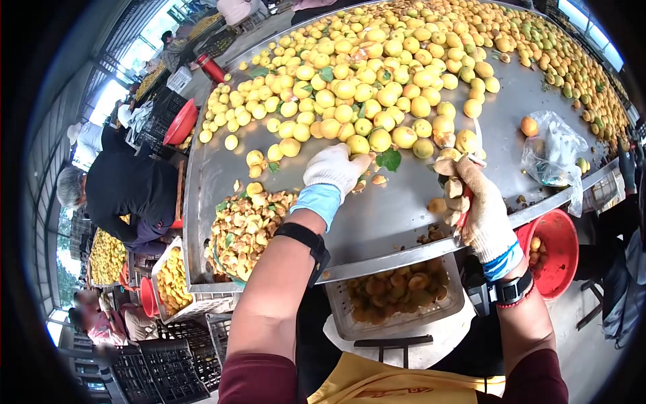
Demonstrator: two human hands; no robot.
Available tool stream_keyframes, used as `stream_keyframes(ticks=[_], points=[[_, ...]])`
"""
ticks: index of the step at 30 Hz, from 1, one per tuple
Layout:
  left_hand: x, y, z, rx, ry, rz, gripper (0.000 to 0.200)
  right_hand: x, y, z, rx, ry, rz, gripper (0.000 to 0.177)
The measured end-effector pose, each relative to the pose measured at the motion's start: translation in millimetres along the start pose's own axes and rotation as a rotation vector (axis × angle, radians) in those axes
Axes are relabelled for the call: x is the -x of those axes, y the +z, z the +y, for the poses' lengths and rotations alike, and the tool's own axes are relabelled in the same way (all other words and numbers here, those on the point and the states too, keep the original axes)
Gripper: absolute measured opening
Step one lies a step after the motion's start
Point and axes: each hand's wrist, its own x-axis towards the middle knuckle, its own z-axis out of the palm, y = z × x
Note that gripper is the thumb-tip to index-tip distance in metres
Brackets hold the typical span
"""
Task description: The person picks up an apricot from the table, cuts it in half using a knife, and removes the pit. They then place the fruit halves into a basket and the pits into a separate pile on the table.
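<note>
Tool [463, 217] gripped — right hand [486, 212]; fruit [467, 141] nearby

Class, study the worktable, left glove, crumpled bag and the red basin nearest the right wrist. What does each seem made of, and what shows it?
Worktable: metal, probably stainless steel; grey with a dull sheen.
Left glove: matte fabric, perhaps knitted cotton; soft, white, textured surface.
Crumpled bag: thin, glossy plastic film; see-through with bright creases.
Red basin: probably smooth plastic; even colour, rounded rim.
</note>
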Motion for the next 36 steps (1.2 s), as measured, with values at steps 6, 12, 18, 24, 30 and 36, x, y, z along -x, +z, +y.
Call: stream_keyframes(ticks=[6, 12, 18, 24, 30, 36], points=[[-3, 19, -32, 0.159, 0.174, -0.079, 0.049, -6, -14, -23, 0.039, -0.162, 0.071, 0.026], [15, 23, -32, 0.003, 0.207, -0.029, 0.064, 0, -17, -17, 0.022, -0.036, 0.017, 0.026], [40, 25, -20, 0.009, 0.233, -0.084, 0.065, 11, -18, -19, 0.076, -0.121, -0.004, 0.025], [56, 39, -33, 0.113, 0.443, -0.029, 0.063, 12, -20, -25, 0.101, -0.153, 0.024, 0.026], [107, -6, 15, 1.542, 0.288, -0.438, 0.044, 21, -16, -27, 0.436, -0.059, 0.069, 0.036], [133, 3, 38, 1.884, 0.232, -0.575, 0.048, 42, 14, -5, 0.552, -0.025, -0.098, 0.033]])
